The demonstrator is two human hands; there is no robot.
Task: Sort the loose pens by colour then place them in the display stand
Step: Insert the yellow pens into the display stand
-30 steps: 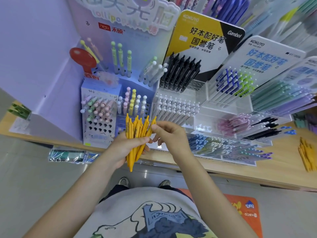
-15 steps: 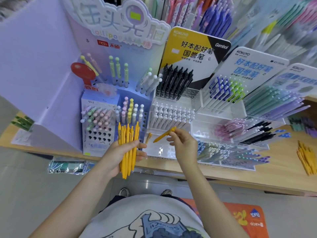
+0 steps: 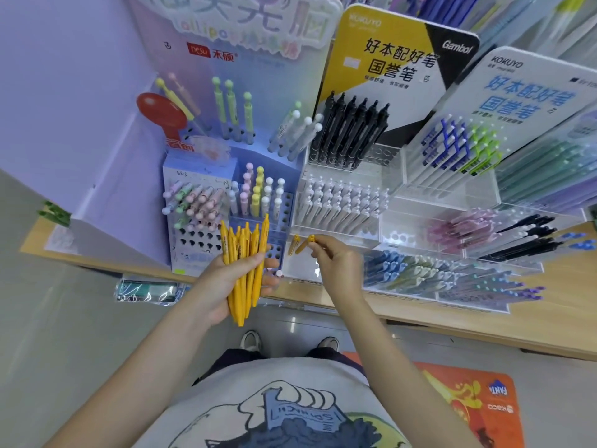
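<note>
Along the left edge of the light wooden counter (image 3: 549, 321) stood a lilac cardboard display stand (image 3: 200, 195) with rows of round holes, partly filled with pastel ball-topped pens (image 3: 197, 202) in pink, green, yellow and white. Just in front of it, the person's left hand (image 3: 232, 282) was clenched around a bundle of yellow plastic pens (image 3: 244, 263), held roughly upright with their ends fanning out above the fingers and their lower ends sticking out below the palm. Just right of the bundle, the right hand (image 3: 336, 263) pinched a single yellow pen (image 3: 303, 244) by its upper end, fingertips closed on it; the pen slanted down to the left into the front left corner of a clear acrylic display stand (image 3: 381, 221), beside another yellow pen (image 3: 293, 244) already standing in that tier. Whether the held pen's tip had reached a slot could not be told. Behind that tier stood a row of white pens (image 3: 339, 202), and above them a row of black pens (image 3: 352, 130) under a yellow-and-black sign. Further right, the acrylic tiers held blue, green, pink and purple pens, blurred at the frame's edge. Low on the right, an orange floor mat (image 3: 468, 405) lay beside the person's printed grey shirt (image 3: 290, 412).
</note>
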